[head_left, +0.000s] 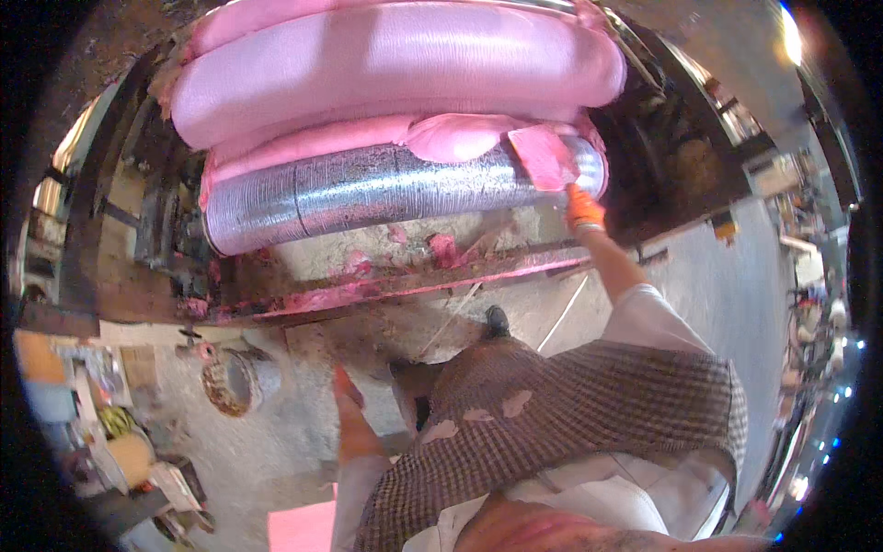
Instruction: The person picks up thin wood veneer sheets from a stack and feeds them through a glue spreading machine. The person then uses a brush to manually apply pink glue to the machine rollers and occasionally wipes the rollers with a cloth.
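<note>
"What is seen in the head view?"
"A pink flat piece (pixel 543 158) is held at its lower corner by the right hand (pixel 585 212), over the right end of the metal roller (pixel 368 189)."
"And the left hand (pixel 348 386)?"
"It is held low, beside the checked garment (pixel 589 405); whether anything is gripped cannot be told. Behind the metal roller, a thick pink roll (pixel 395 60) is seen."

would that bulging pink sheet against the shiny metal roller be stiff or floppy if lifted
The bulging smooth pink sheet would probably be floppy, since it swells in rounded curves. It seems unlikely to snap, as it bends beside the shiny silver metal roller without visible cracks.
</note>
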Demonstrator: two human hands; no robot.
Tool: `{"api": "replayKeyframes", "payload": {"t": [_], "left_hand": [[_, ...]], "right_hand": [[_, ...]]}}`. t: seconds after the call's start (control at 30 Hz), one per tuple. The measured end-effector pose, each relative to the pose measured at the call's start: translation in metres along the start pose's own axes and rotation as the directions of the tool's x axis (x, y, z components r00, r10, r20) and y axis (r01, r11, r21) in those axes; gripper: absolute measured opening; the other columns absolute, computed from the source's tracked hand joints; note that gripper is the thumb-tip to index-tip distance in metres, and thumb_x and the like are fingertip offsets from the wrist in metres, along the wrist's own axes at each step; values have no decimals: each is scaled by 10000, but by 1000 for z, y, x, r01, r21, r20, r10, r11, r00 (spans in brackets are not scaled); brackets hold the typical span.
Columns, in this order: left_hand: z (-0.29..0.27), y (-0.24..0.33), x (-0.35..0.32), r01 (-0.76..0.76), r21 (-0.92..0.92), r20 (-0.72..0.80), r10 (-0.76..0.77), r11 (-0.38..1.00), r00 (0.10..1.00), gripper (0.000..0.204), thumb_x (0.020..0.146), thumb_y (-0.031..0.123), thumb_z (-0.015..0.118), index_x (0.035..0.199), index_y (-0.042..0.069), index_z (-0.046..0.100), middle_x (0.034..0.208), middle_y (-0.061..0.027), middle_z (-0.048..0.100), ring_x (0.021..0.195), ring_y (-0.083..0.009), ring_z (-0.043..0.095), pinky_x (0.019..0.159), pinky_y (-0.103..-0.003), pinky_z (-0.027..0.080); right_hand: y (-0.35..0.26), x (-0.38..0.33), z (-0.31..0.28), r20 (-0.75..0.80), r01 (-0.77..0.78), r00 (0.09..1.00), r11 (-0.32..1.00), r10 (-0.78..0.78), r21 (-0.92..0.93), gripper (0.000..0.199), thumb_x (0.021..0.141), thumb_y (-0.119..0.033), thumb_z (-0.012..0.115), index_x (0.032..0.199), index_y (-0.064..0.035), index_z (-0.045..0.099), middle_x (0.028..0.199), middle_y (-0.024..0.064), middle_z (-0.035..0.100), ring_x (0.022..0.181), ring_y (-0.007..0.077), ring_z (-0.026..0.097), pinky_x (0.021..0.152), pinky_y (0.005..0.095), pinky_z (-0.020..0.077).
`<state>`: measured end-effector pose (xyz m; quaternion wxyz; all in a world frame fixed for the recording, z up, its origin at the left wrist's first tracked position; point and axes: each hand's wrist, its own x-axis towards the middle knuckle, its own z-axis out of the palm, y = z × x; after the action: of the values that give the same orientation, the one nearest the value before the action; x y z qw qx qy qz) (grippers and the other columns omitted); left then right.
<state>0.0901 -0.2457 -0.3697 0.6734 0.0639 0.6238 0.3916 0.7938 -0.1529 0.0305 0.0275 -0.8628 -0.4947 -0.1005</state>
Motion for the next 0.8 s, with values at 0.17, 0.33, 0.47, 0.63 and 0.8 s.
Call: {"api": "replayKeyframes", "payload": {"t": [0.17, 0.33, 0.47, 0.63, 0.8], "left_hand": [[-111, -89, -112, 299, -47, 90, -294, 953, 951, 626, 808, 829, 523, 609, 239, 465, 449, 55, 386, 313, -148, 313, 296, -298, 267], [-145, -114, -150, 504, -37, -59, -506, 863, 861, 563, 833, 777, 521, 834, 217, 465, 727, 21, 457, 593, -175, 392, 530, -343, 303], [-153, -81, -142, 467, -30, -126, -466, 884, 876, 560, 862, 721, 524, 1064, 201, 481, 992, -3, 495, 857, -185, 428, 751, -375, 313], [-103, -30, -83, 351, 26, -154, -343, 936, 927, 654, 897, 651, 529, 1351, 181, 501, 1323, -33, 541, 1187, -198, 474, 1028, -416, 325], [35, 50, -91, -22, 52, 23, 21, 998, 1000, 655, 920, 577, 543, 1443, 189, 465, 1474, -37, 487, 1320, -218, 442, 1090, -357, 322]], "right_hand": [[-93, -90, 52, 320, -472, 871, 818, 374, 330, 468, 882, -246, 543, 1316, -116, 422, 1138, 279, 656, 1067, 454, 641, 889, 517, 507], [-104, -107, 117, 408, -449, 875, 754, 261, 480, 411, 871, -131, 552, 1278, -141, 492, 1108, 216, 669, 1029, 397, 649, 833, 498, 464], [-172, -126, 64, 401, -139, 906, 797, -138, 588, 369, 886, -157, 549, 1252, -125, 517, 1091, 205, 685, 998, 380, 671, 823, 487, 496], [-227, -76, -97, 149, 306, 905, 852, -399, 426, 326, 905, -189, 546, 1220, -106, 548, 1069, 190, 704, 960, 358, 698, 812, 474, 535], [-143, 29, -89, 140, 355, 923, 934, -358, 48, 233, 933, -238, 515, 1114, -118, 599, 1002, 177, 723, 940, 368, 712, 750, 511, 549]]}}
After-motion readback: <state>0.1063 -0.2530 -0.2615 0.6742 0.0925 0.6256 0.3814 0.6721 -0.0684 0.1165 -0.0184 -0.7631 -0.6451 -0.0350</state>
